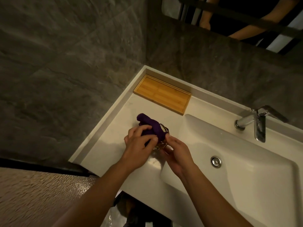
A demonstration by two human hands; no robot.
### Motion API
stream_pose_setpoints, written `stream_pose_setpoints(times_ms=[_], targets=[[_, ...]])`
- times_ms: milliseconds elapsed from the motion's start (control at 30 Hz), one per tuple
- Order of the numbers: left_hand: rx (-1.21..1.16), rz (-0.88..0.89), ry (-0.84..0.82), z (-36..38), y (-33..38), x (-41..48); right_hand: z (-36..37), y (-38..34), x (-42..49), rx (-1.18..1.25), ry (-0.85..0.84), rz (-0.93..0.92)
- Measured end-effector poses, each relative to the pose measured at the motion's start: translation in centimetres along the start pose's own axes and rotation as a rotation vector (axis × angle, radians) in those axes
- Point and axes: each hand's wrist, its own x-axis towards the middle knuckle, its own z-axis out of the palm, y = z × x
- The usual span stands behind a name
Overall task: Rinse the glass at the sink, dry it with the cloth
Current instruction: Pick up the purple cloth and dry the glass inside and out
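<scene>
- Looking down from the head camera, a person is standing at a white sink [246, 185] set into a corner of dark grey stone-patterned wall, both bare forearms reaching forward over the flat counter to the left of the basin.
- Working just beside the basin's left edge, the two hands are meeting around a clear glass [164, 141] with a gold-coloured pattern, which is lying tilted between them – probably held over the counter so that drips are falling on a wipeable surface.
- The right hand [176, 153] is cupping the glass from below and from the basin side, fingers curled round it, seemingly steadying it so the other hand can rub.
- The left hand [139, 145] is closing on a purple cloth [154, 128], pinching it against the glass; the cloth is draping over the glass's upper side, and one rolled end is sticking out away from the person.
- Judging from this, the drying step is under way; whether the cloth is reaching inside the glass cannot be told.
- A chrome tap [255, 122] is standing at the basin's far rim, well apart from the hands, with no water visibly running – the drain [216, 161] is sitting in the basin floor.
- A bamboo tray [162, 94] is lying in the counter's far corner.
</scene>
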Motion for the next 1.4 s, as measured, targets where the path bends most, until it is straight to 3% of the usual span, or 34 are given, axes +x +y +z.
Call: stream_pose_setpoints(times_ms=[100,300,467,600,700,800,933,1033,1233,1400], targets=[[-0.139,-0.038,-0.015,0.8,0.2,-0.1,-0.7,-0.2,-0.1,0.002,-0.019,0.007],[-0.854,-0.324,0.157,1.0,1.8,0.3,-1.6,-0.6,-0.6,0.003,-0.058,0.015],[-0.969,-0.385,0.100,2.2,2.2,1.0,-2.0,-1.0,-0.9,-0.001,-0.120,-0.002],[-0.928,-0.382,0.153,2.4,3.4,1.3,-2.4,-1.7,-1.1,-0.157,-0.107,-0.071],[-0.967,-0.394,0.157,2.5,3.8,1.7,-2.9,-2.6,-1.1,-0.397,-0.091,-0.208],[-0.990,-0.395,0.143,2.6,4.3,1.9,-3.7,-3.5,-1.2,-0.756,-0.117,-0.488],[-1.001,-0.424,0.098,2.3,4.3,2.4,-4.2,-5.7,-1.1,-1.250,-0.416,-0.996],[-1.045,-0.471,-0.016,1.5,4.4,2.7,-3.8,-7.1,-0.8,-1.563,-0.607,-1.123],[-1.103,-0.628,-0.168,-0.3,4.8,3.4,-4.0,-8.0,0.0,-1.670,-0.641,-1.223],[-1.506,-0.629,-0.182,-1.3,3.9,3.0,-3.9,-6.5,-0.3,-1.419,-0.380,-1.199]])
